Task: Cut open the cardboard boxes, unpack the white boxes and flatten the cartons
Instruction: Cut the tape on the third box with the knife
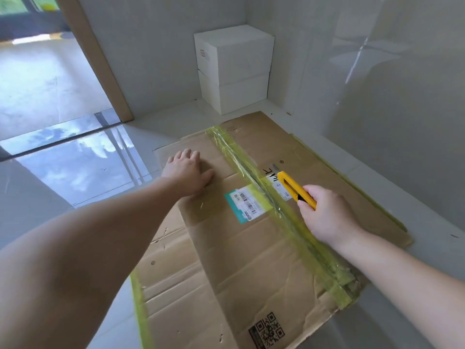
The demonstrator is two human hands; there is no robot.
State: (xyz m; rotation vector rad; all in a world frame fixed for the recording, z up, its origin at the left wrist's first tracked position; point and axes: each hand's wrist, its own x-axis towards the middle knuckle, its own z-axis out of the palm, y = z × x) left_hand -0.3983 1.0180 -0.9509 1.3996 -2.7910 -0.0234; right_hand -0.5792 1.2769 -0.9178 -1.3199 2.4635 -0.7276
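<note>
A flattened cardboard carton (226, 260) lies on the pale tiled floor (75, 172), its long axis running from the near left toward the far right corner of the room. A strip of yellowish clear tape (264, 195) runs lengthwise along its middle seam, beside a teal-edged shipping label (245, 206). Two white boxes (234, 69) stand stacked in the corner, just beyond the carton's far edge. The left hand (187, 171) rests flat on the carton left of the tape, fingers straight. The right hand (327, 212) grips a yellow utility knife (294, 188), its blade pointing away up-left, the tip just right of the tape.
</note>
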